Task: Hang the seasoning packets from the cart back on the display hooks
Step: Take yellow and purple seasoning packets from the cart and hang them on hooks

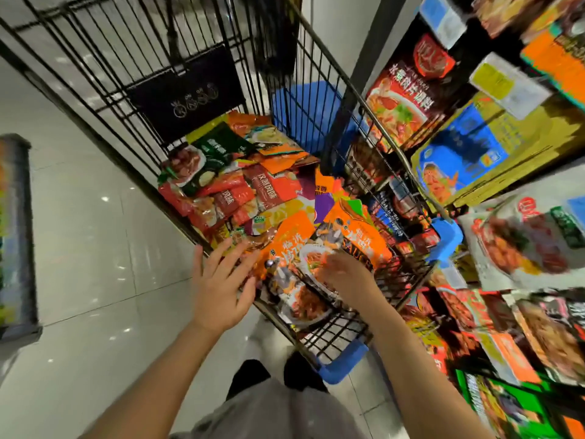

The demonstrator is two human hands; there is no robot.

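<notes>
A black wire shopping cart [104, 90] holds a heap of several seasoning packets [253, 185] in orange, red, green and purple. Nearest me lie orange sauce packets [291, 239]. My left hand [221, 280] hovers open with spread fingers over the cart's near left corner, beside the orange packets. My right hand [345, 277] reaches into the near end of the cart and rests on an orange packet [357, 239]; its fingers are blurred, so its hold is unclear. Hanging packets [408, 99] fill the display rack on the right.
The display rack [506, 217] crowds close against the cart's right side, with price tags [503, 83] sticking out. The cart's blue handle [345, 362] is just before my body. Tiled floor [95, 248] spreads to the left, where a dark shelf end [15, 232] stands.
</notes>
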